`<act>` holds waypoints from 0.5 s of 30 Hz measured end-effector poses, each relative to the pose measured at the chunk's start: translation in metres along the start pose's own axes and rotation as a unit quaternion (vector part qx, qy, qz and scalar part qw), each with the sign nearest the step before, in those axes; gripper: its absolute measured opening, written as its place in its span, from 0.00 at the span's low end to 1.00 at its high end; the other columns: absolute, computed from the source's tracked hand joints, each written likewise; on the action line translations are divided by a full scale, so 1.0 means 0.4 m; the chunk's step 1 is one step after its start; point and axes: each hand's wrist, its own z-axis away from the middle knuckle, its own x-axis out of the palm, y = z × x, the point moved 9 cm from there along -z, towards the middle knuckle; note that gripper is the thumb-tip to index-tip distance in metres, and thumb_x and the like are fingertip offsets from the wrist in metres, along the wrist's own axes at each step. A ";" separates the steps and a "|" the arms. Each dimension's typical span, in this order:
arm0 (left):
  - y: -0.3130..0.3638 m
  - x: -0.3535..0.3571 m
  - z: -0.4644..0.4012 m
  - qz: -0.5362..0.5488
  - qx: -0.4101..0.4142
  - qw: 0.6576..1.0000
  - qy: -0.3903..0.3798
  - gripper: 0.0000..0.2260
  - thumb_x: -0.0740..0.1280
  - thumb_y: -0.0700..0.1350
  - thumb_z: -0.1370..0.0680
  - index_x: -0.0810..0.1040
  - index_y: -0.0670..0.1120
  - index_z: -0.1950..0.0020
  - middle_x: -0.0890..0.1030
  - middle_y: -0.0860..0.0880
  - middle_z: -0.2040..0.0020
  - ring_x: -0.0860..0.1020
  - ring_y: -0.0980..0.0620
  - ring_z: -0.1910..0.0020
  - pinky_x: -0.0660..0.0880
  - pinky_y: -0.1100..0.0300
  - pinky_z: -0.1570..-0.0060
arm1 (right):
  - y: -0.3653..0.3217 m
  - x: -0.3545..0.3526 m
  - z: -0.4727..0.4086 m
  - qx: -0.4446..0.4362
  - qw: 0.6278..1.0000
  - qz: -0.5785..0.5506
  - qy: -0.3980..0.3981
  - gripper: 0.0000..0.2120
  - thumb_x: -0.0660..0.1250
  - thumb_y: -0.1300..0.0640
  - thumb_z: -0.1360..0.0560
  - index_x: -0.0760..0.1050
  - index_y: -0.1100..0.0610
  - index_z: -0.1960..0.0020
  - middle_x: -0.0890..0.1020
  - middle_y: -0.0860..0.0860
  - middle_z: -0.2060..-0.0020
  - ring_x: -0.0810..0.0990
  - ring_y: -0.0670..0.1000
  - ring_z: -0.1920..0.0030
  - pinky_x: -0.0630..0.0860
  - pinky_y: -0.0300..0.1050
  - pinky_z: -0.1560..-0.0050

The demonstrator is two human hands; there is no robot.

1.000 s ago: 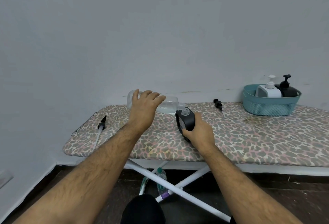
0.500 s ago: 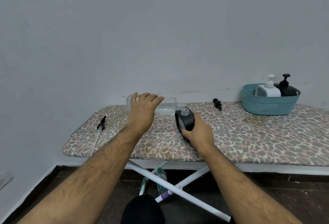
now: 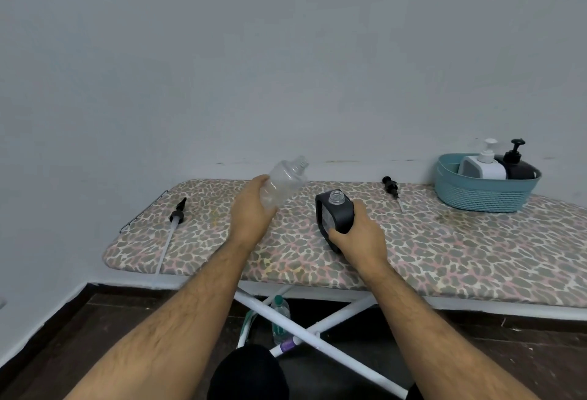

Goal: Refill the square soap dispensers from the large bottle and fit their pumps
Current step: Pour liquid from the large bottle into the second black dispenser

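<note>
The left hand [image 3: 251,218] was wrapped around the lower body of a large clear plastic bottle [image 3: 283,183], which was tilted up and to the right, its open threaded neck pointing away from the person and raised above the leopard-print ironing board [image 3: 444,250] that served as the table. The bottle looked nearly empty. The right hand [image 3: 359,237] gripped a square black soap dispenser [image 3: 335,214] from the near side, fingers closed around its lower body; the dispenser stood on the table, leaning slightly, with its clear uncapped neck facing up and no pump fitted. The bottle's mouth was up and to the left of the dispenser's neck, apart from it.

A black pump with a long white tube [image 3: 173,228] lay on the left end of the table, well apart from both hands. A second black pump with a short tube [image 3: 391,187] lay near the far edge, between the dispenser and a teal woven plastic basket [image 3: 482,193]. The basket stood at the right end of the table and held a white square dispenser with a white pump [image 3: 481,166] and beside it a black dispenser with a black pump [image 3: 517,166]. Under the table, by its white crossed legs [image 3: 317,339], a small bottle with a green cap [image 3: 280,320] stood on the dark floor.
</note>
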 end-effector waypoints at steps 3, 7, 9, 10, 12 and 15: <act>-0.070 -0.007 -0.013 0.091 -0.080 0.993 0.013 0.30 0.75 0.41 0.29 0.69 0.50 0.29 0.76 0.53 0.38 0.74 0.57 0.45 0.68 0.72 0.55 | 0.004 0.003 0.000 0.002 1.000 -0.005 0.007 0.26 0.72 0.47 0.30 0.67 0.48 0.36 0.82 0.47 0.54 0.80 0.50 0.59 0.79 0.47 0.60; -0.161 -0.022 -0.024 0.173 -0.139 0.975 0.031 0.32 0.76 0.39 0.29 0.67 0.50 0.28 0.76 0.50 0.34 0.74 0.52 0.37 0.74 0.51 0.36 | 0.009 0.008 0.000 0.008 1.000 -0.009 0.011 0.29 0.72 0.48 0.30 0.66 0.47 0.33 0.82 0.46 0.52 0.81 0.49 0.57 0.79 0.47 0.59; -0.200 -0.028 -0.029 0.194 -0.156 0.968 0.034 0.33 0.77 0.39 0.29 0.66 0.50 0.28 0.75 0.50 0.34 0.74 0.51 0.36 0.73 0.47 0.34 | 0.012 0.010 0.000 0.010 1.000 -0.008 0.013 0.29 0.72 0.48 0.31 0.65 0.47 0.33 0.82 0.46 0.52 0.81 0.49 0.57 0.80 0.48 0.58; -0.217 -0.031 -0.030 0.199 -0.163 0.966 0.036 0.33 0.77 0.40 0.29 0.65 0.51 0.28 0.75 0.51 0.34 0.74 0.52 0.36 0.73 0.46 0.34 | 0.013 0.011 0.001 0.011 1.000 -0.006 0.013 0.29 0.72 0.48 0.31 0.65 0.47 0.33 0.82 0.46 0.52 0.81 0.50 0.57 0.80 0.48 0.58; -0.240 -0.036 -0.033 0.202 -0.171 0.964 0.040 0.33 0.76 0.42 0.28 0.63 0.51 0.27 0.75 0.52 0.34 0.74 0.52 0.36 0.72 0.45 0.33 | 0.015 0.011 0.000 0.013 1.000 -0.005 0.016 0.29 0.72 0.48 0.30 0.65 0.47 0.33 0.82 0.46 0.52 0.81 0.50 0.56 0.81 0.50 0.56; -0.254 -0.033 -0.036 0.203 -0.169 0.963 0.042 0.33 0.75 0.44 0.26 0.62 0.51 0.27 0.74 0.53 0.34 0.73 0.52 0.35 0.71 0.45 0.32 | 0.016 0.012 -0.001 0.015 1.000 0.004 0.022 0.29 0.72 0.47 0.30 0.65 0.48 0.33 0.81 0.46 0.53 0.81 0.50 0.57 0.81 0.50 0.56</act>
